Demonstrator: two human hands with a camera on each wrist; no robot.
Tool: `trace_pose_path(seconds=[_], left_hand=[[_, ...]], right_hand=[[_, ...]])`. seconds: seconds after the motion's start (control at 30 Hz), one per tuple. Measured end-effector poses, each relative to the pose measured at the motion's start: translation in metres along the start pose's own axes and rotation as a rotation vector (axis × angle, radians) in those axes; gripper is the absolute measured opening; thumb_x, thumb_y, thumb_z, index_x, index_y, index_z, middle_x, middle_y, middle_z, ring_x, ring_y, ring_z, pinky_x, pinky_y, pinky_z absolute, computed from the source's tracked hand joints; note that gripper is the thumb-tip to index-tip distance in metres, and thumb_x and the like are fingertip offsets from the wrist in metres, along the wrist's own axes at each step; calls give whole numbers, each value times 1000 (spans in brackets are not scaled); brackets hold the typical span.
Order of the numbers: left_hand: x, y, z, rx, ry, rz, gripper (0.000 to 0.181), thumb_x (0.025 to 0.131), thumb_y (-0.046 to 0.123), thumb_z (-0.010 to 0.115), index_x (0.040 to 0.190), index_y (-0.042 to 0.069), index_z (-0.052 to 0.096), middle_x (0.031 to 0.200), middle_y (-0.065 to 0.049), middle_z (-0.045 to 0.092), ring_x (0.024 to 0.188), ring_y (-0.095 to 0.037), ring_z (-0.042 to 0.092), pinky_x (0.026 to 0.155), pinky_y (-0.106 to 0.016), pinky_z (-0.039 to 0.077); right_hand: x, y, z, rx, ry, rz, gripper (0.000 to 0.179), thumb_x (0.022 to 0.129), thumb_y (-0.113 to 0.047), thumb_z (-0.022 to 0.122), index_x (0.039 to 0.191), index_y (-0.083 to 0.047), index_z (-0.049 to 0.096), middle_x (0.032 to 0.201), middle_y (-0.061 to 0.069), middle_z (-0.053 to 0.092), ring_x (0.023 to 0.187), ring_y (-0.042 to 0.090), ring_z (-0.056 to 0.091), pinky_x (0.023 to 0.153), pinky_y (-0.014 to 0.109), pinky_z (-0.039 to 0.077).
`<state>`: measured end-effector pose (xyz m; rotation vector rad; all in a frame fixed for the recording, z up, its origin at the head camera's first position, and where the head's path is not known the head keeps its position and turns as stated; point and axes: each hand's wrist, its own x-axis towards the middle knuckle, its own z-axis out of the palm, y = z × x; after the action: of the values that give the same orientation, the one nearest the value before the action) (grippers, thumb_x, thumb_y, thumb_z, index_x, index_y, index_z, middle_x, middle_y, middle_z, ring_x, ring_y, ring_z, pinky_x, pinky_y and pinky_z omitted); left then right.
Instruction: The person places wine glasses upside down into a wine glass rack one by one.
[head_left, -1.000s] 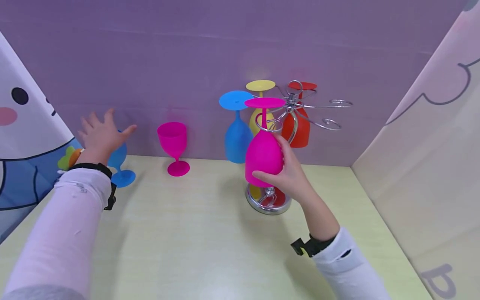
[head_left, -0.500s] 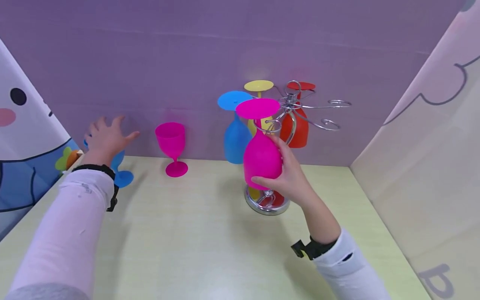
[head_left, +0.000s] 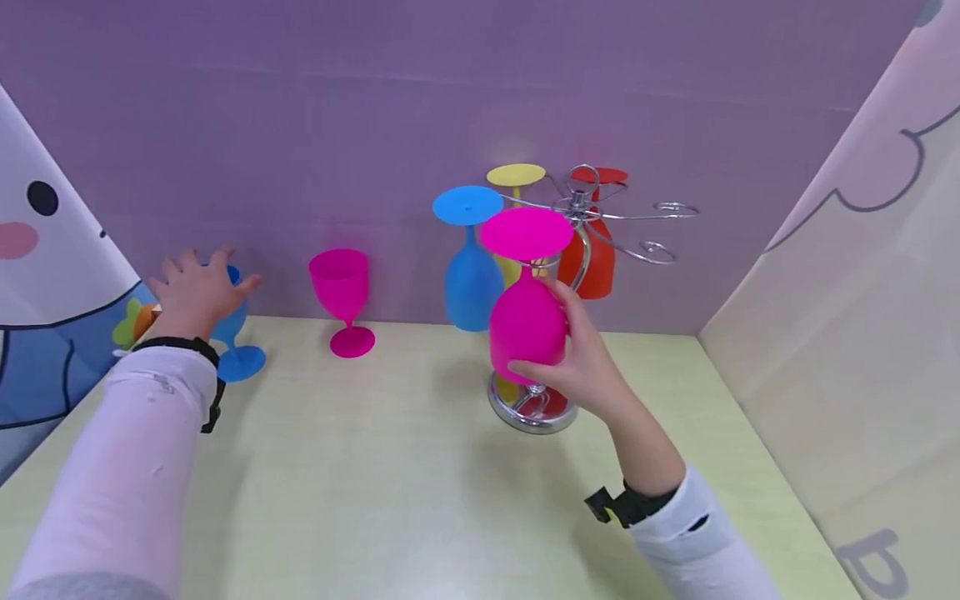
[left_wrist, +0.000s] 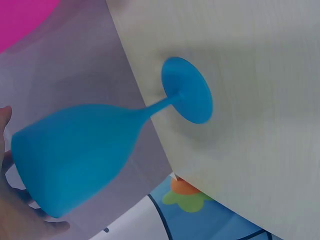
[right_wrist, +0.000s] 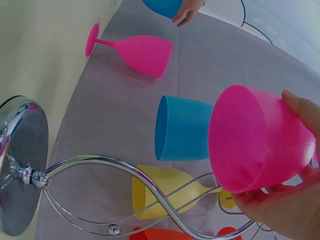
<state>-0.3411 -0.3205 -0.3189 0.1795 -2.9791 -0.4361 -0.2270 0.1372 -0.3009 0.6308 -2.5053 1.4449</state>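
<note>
Inverted pink goblet (head_left: 527, 333), gripped by right fingers (head_left: 570, 303), tilts more than earlier; left fingers (head_left: 219, 262) spread.

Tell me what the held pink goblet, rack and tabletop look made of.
Held pink goblet: probably plastic, matte, with even colour and only soft highlights. Rack: metal, likely chromed, given mirror-like reflections. Tabletop: perhaps wood-look laminate, satin, judging by its faint grain.

Holding left arm (head_left: 142, 450) out from seven o'clock towards one, with left hand (head_left: 193, 293) spread wide, fingers (head_left: 222, 260) towards eleven, thumb (head_left: 247, 285) towards two. Holding right arm (head_left: 651, 450) out from five towards eleven; gripping with right hand (head_left: 581, 362), thumb towards nine.
</note>
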Motion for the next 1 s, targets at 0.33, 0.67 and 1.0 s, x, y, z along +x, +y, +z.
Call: trace_pose_path(seconds=[0.33,0.67,1.0], left_hand=[[0,-11,4,47,-41,5,78,92,54,37,142,1,11,134,-44,6,121,-62,4,98,-73,6],[-2,-8,2,101,-56,48,73,94,52,35,140,-1,16,130,-44,14,115,-61,14,98,-71,12],[-2,-3,3,92,-31,58,64,93,45,40,133,-3,24,123,-44,21,109,-58,21,96,-69,22]], right_hand=[[-5,7,5,38,-35,8,94,69,-21,79,140,-23,17,135,4,35,123,22,34,79,45,52],[-8,10,8,86,5,9,93,70,-18,78,140,-19,17,135,4,36,123,22,34,81,47,51],[-11,5,9,116,2,4,93,70,-7,75,140,-16,15,137,10,33,125,25,32,84,49,49]])
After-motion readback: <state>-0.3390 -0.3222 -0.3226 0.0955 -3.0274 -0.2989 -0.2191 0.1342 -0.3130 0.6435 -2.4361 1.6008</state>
